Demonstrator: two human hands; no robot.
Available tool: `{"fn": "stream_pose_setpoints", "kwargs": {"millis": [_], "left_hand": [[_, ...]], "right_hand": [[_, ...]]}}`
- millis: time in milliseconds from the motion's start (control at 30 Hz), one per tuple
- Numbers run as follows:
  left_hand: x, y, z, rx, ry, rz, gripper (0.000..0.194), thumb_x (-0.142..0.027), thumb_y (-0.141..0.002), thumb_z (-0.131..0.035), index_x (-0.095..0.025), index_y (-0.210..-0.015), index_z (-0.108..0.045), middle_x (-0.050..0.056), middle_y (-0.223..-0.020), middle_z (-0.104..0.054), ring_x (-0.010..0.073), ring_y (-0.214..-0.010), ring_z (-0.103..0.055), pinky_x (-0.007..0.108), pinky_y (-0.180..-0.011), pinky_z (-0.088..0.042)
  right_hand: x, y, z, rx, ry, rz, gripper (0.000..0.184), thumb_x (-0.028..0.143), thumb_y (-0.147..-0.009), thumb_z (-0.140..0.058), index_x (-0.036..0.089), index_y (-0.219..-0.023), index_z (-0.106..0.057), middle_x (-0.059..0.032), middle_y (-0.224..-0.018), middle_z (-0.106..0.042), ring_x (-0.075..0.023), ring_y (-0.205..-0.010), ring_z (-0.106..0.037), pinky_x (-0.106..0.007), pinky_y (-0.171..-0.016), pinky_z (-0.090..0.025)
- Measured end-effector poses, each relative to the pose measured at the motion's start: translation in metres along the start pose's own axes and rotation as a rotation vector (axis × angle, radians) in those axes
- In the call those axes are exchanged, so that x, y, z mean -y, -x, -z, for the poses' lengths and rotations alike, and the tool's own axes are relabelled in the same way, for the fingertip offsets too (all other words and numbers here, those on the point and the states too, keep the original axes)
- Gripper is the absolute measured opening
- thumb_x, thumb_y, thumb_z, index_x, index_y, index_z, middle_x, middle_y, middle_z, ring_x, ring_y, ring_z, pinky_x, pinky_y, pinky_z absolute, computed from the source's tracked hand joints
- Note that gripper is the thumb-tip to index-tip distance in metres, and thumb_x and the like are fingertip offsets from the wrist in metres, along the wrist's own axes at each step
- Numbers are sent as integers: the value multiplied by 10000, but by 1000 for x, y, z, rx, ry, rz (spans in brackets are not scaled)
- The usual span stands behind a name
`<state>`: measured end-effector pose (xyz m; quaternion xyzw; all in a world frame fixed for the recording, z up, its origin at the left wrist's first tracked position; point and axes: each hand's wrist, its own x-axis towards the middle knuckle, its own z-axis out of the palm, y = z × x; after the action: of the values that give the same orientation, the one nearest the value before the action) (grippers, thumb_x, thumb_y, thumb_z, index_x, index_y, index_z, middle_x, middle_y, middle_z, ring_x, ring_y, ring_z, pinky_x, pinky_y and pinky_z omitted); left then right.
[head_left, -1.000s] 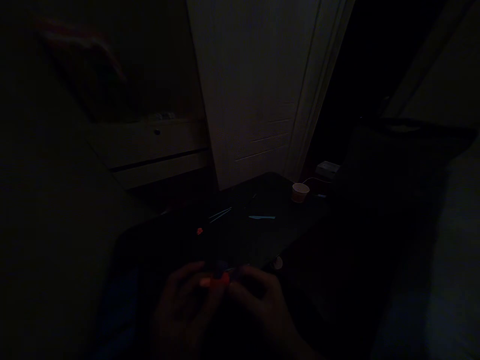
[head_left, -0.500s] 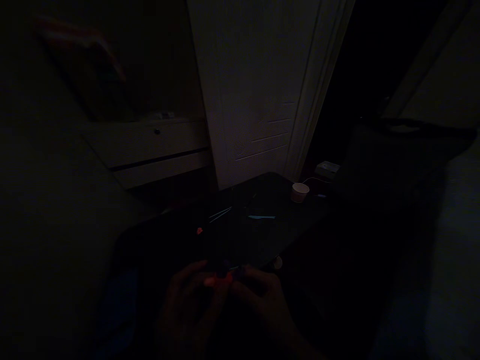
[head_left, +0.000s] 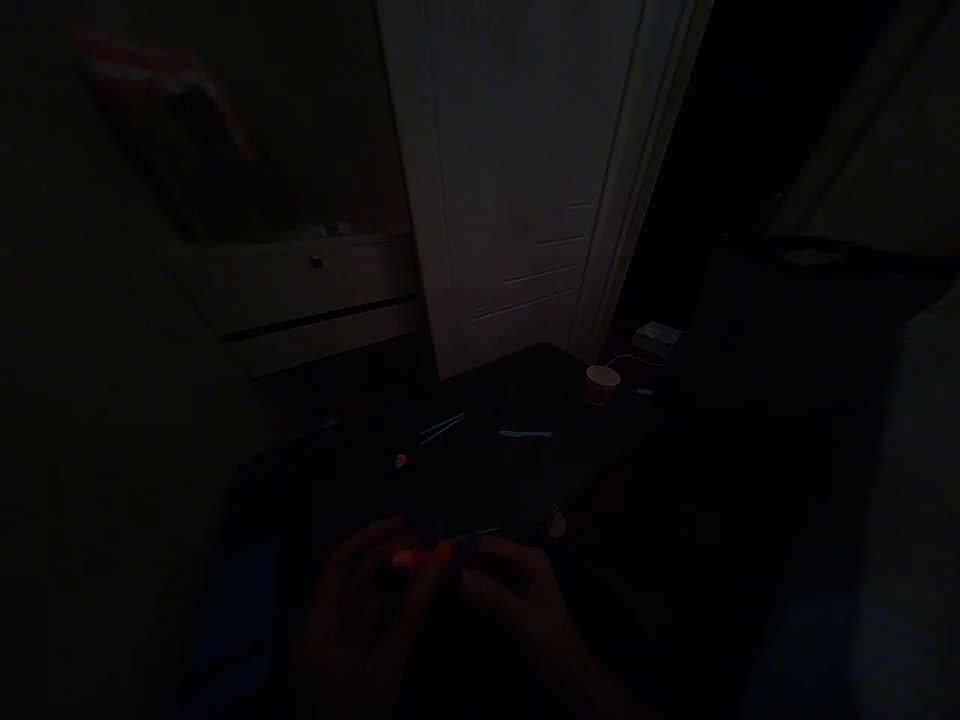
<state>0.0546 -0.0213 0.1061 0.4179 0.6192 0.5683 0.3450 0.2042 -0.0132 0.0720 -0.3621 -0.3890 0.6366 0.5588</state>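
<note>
The picture is very dark. At the near end of the dark table (head_left: 465,480), my left hand (head_left: 367,590) is closed on a small orange-red piece (head_left: 433,552), with a dark purplish part at its top. My right hand (head_left: 517,590) is closed close beside it, thumb and fingers pinching a dark bluish thing that is too dim to name. Just above the right fingers shows a thin pale stick (head_left: 486,530); whether a hand holds it, I cannot tell. A small orange-red lump (head_left: 400,460) lies beyond my left hand.
Two thin sticks (head_left: 442,428) and a light blue plastic knife (head_left: 525,434) lie on the table. A paper cup (head_left: 601,386) stands at its far right. Behind are a pale door (head_left: 517,180) and drawers (head_left: 322,285). A large dark bag (head_left: 795,340) is at the right.
My left hand has shifted a little left with the orange-red piece, widening the gap to the right fingertips. More of the thin pale stick shows now.
</note>
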Motion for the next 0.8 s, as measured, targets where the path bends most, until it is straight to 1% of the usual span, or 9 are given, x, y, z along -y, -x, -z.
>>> {"fn": "stream_pose_setpoints", "kwargs": {"millis": [100,167,267,333,433,567,600,700,800], "left_hand": [[-2,-1,2,4,-13,8,576,-488,-680,-914,-258,-1164,-705,49,-1082,-839,283,-1025,-825,296,-804,-682],[-1,-1,2,9,-2,18,574,-481,-667,-921,-259,-1154,-715,53,-1091,-840,288,-1007,-831,294,-776,-690],[3,0,2,47,20,15,463,-428,-751,-862,-277,-1165,-721,46,-1135,-831,272,-1039,-827,297,-823,-692],[6,-1,2,78,1,4,429,-409,-777,-843,-286,-1172,-728,44,-1148,-825,262,-1046,-823,299,-837,-691],[7,-2,4,113,-24,-1,408,-438,-749,-857,-270,-1107,-757,61,-1186,-817,275,-1034,-823,302,-791,-696],[3,-1,4,36,-33,-5,534,-446,-737,-884,-262,-1204,-702,49,-1020,-839,282,-936,-841,319,-735,-703],[2,1,4,17,-31,-15,540,-441,-741,-884,-268,-1215,-691,46,-1010,-839,284,-938,-841,325,-734,-704],[-1,5,1,0,-19,-61,511,-453,-774,-863,-295,-1228,-690,59,-1083,-832,294,-993,-834,352,-754,-705],[-2,8,-2,-19,-18,-102,535,-489,-784,-858,-313,-1259,-688,58,-1088,-825,300,-973,-837,362,-733,-704]], "right_hand": [[-4,-1,0,-74,36,-7,451,590,-685,-975,236,-954,-900,-90,-1005,-871,-319,-991,-801,-418,-939,-613],[-5,-1,-2,-112,52,-10,461,612,-658,-981,238,-915,-898,-81,-976,-869,-314,-968,-798,-412,-932,-613],[-4,0,-4,-146,79,5,441,624,-673,-968,251,-897,-897,-62,-959,-866,-298,-962,-791,-379,-919,-607],[-3,0,-4,-127,96,24,380,596,-736,-942,259,-905,-897,-44,-945,-863,-273,-943,-787,-341,-896,-601],[1,1,-5,-90,127,49,279,523,-813,-908,259,-903,-892,-25,-912,-854,-241,-895,-776,-297,-847,-593],[6,2,-6,-71,148,81,252,487,-823,-902,260,-932,-894,-25,-944,-856,-241,-933,-774,-291,-882,-582],[7,2,-7,-61,146,80,253,487,-824,-901,260,-937,-895,-27,-953,-855,-242,-939,-774,-291,-883,-581],[8,3,-7,-42,130,74,247,486,-829,-900,263,-936,-896,-27,-948,-849,-244,-933,-772,-293,-867,-579],[7,3,-5,-35,126,93,212,459,-845,-898,273,-946,-896,-23,-973,-845,-248,-969,-769,-303,-912,-568]]}}
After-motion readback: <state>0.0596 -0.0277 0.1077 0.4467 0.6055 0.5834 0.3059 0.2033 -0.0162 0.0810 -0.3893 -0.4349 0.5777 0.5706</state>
